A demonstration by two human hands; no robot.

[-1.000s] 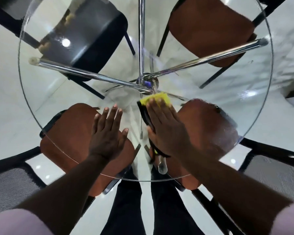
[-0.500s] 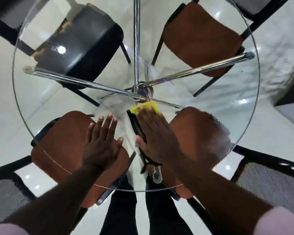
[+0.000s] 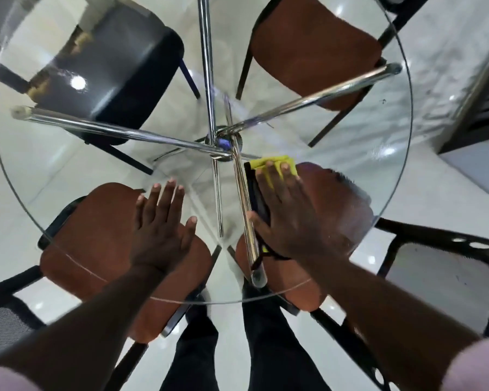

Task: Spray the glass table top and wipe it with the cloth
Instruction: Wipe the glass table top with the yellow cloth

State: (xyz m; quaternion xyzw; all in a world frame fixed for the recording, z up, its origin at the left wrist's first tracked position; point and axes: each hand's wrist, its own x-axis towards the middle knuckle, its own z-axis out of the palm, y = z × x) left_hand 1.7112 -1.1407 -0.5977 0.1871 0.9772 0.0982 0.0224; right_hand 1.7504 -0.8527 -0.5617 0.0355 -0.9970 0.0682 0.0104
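Note:
A round glass table top point(image 3: 378, 153) fills the view, resting on chrome legs point(image 3: 141, 134) that meet at a hub in the middle. My right hand point(image 3: 291, 215) lies flat on a yellow and black cloth point(image 3: 277, 162), pressing it against the glass just right of the hub. Only the cloth's yellow front edge and a dark strip along my thumb show. My left hand point(image 3: 161, 230) rests flat on the glass with fingers spread, holding nothing, to the left of the near chrome leg. No spray bottle is in view.
Under the glass stand brown-seated chairs at near left point(image 3: 91, 238), near right point(image 3: 342, 198) and far right point(image 3: 316, 43), and a black chair point(image 3: 119, 69) at far left. Mesh chair backs flank me. My dark trouser legs point(image 3: 237, 348) stand at the table's near edge.
My right hand has slid the cloth to the right, from over the near chrome leg to beside it. My left hand has stayed flat in place.

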